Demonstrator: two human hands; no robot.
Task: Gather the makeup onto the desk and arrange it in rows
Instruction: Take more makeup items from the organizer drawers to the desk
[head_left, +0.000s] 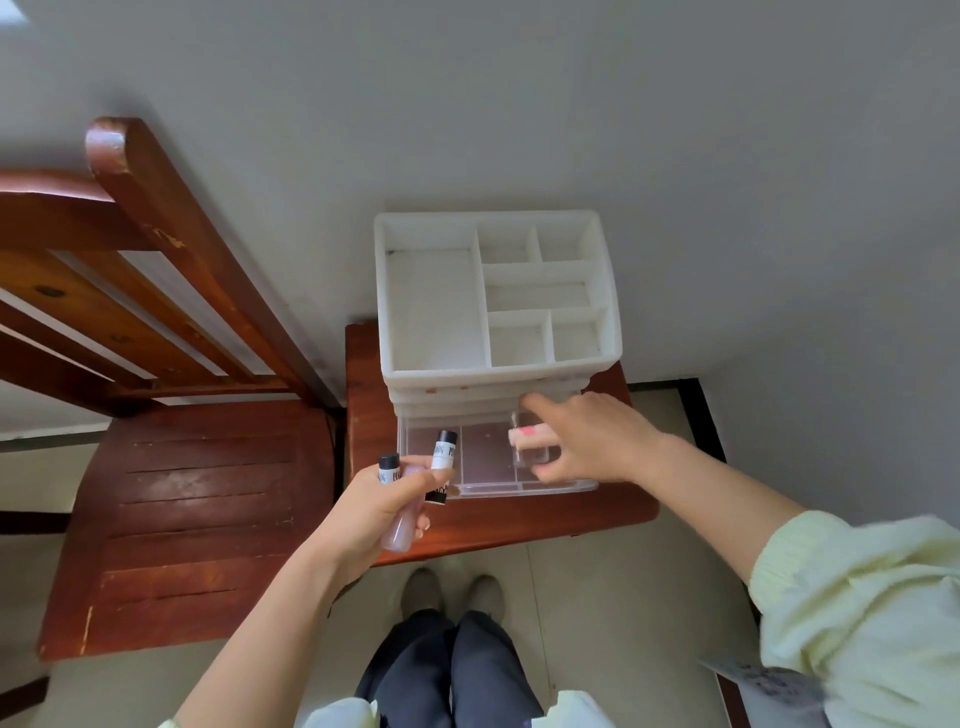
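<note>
Red-brown slatted wooden chair (197, 499) at left; beside it a small red-brown wooden stool (519, 519) carries a white plastic compartment organiser (498, 371), its clear plastic bottom drawer (483, 462) pulled out. Right hand (597, 441) reaches into the drawer, index finger extended, the other fingers pinching a short cream stick with a pink mark (527, 434); outline blurred. Left hand (374, 509) grips a bundle: two black-capped white-labelled tubes (444, 449) and a translucent pink bottle (402, 530), just in front of the drawer. Advice: lift the stick straight up clear of the dividers; keep the bundle upright, since the bottle sits low in the fist.
</note>
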